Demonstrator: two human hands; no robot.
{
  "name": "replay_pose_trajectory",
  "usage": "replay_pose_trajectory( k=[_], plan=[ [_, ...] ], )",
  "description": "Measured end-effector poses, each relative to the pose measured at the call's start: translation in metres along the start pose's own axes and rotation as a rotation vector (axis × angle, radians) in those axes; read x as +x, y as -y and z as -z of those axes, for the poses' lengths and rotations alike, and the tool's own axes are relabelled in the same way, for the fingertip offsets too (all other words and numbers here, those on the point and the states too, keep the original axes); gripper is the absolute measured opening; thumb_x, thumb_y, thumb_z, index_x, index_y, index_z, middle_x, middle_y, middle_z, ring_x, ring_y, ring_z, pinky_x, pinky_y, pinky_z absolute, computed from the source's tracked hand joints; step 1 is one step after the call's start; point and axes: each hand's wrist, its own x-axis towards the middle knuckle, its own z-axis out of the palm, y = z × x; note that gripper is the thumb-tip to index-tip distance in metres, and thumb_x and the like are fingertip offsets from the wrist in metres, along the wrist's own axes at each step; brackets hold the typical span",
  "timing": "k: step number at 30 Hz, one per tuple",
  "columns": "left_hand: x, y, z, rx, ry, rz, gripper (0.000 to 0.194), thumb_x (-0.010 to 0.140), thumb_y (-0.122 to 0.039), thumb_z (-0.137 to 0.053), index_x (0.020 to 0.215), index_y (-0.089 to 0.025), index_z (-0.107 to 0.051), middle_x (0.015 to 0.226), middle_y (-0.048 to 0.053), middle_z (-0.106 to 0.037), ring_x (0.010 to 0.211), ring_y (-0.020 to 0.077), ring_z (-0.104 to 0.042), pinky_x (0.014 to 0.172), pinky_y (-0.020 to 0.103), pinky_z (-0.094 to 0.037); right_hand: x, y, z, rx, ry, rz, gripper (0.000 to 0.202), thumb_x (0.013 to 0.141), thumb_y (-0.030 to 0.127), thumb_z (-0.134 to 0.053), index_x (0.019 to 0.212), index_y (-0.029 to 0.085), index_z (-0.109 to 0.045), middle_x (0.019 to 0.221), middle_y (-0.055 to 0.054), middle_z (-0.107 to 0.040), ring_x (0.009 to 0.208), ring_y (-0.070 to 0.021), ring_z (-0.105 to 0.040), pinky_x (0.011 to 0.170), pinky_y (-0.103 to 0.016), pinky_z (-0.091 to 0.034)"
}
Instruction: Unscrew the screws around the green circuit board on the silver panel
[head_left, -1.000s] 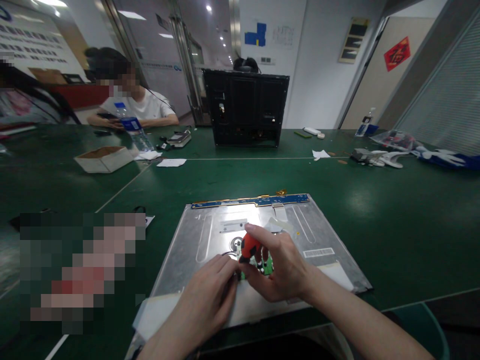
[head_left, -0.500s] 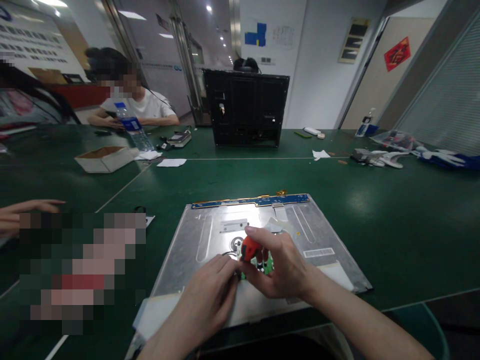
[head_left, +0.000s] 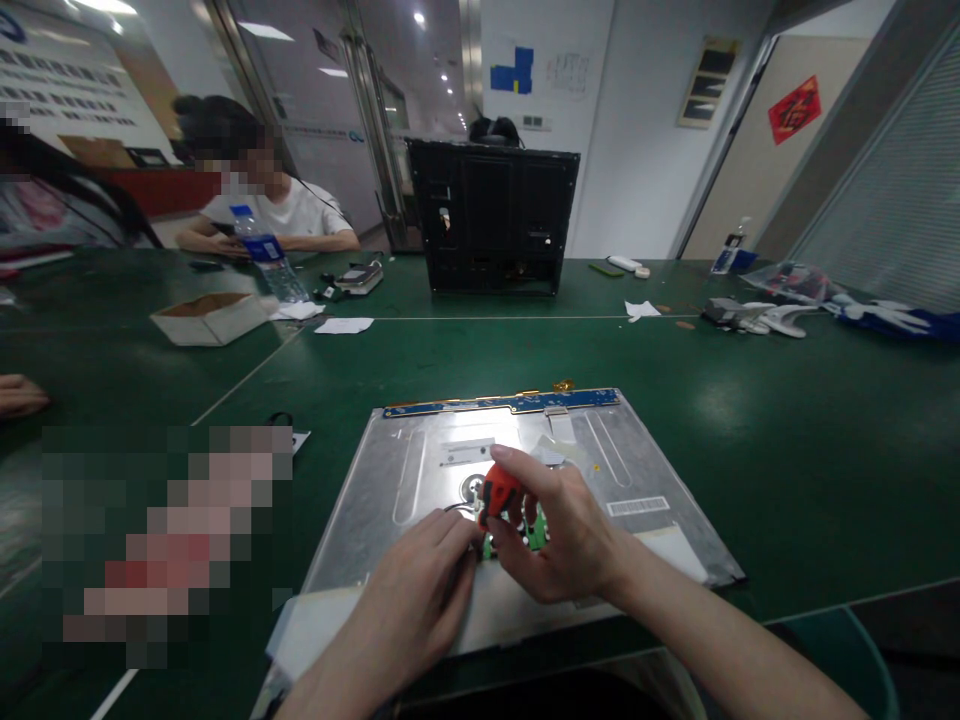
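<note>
My right hand (head_left: 570,525) grips a screwdriver (head_left: 501,494) with a stubby red-orange and black handle. Its tip is hidden behind my fingers, over a small green circuit board (head_left: 537,536). Against the board's left side, my left hand (head_left: 427,560) is closed with the fingertips bunched together; what they hold, if anything, is hidden. The board lies on the silver metal back of a flat display panel (head_left: 427,450). Along the panel's far edge runs a blue circuit strip (head_left: 495,403), joined to a pale ribbon cable (head_left: 559,426).
The panel lies on a green table (head_left: 765,440). Farther back are a black monitor housing (head_left: 495,215), an open box (head_left: 214,320), a water bottle (head_left: 266,255) and gloves (head_left: 757,316). A person (head_left: 277,210) sits across the table; another person's hand (head_left: 21,395) rests at the left.
My right fingers have shifted slightly around the screwdriver handle, which has turned a little. The other person's hand at the left has drawn back toward the picture's edge. My left hand stays put.
</note>
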Motion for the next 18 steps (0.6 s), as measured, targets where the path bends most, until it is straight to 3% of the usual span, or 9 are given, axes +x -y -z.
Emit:
replay_pose_trajectory(
  k=[5,12,18],
  plan=[
    [-0.0010,0.0015,-0.0013,-0.021,-0.007,-0.019,0.019,0.088,-0.011,-0.038,0.095,-0.020,-0.053,0.091,0.007,-0.062,0.081,0.0212,-0.060,0.070,0.034,-0.050,0.0014,0.0000,-0.0002,-0.021,-0.010,0.014,0.060,0.087,0.016,-0.049,0.142,0.018,-0.024,0.092,-0.005,-0.067,0.059,-0.0114,-0.059,0.051,-0.022,-0.050],
    [-0.0016,0.0037,-0.0041,-0.011,-0.070,-0.049,0.018,0.088,-0.012,-0.038,0.093,-0.020,-0.054,0.090,0.008,-0.061,0.081,0.0213,-0.059,0.071,0.035,-0.051,0.0017,-0.0023,-0.0009,-0.026,0.006,0.035,0.056,0.090,0.022,-0.055,0.139,0.022,-0.028,0.082,0.000,-0.065,0.061,-0.0122,-0.058,0.049,-0.022,-0.046],
    [-0.0002,0.0008,-0.0010,-0.032,-0.056,-0.032,0.020,0.086,-0.013,-0.042,0.096,-0.020,-0.058,0.087,0.007,-0.062,0.080,0.0208,-0.059,0.072,0.033,-0.051,0.0031,0.0005,0.0011,-0.004,0.022,0.024,0.059,0.088,0.017,-0.050,0.141,0.018,-0.025,0.094,-0.005,-0.068,0.066,-0.0122,-0.062,0.055,-0.023,-0.051]
  ],
)
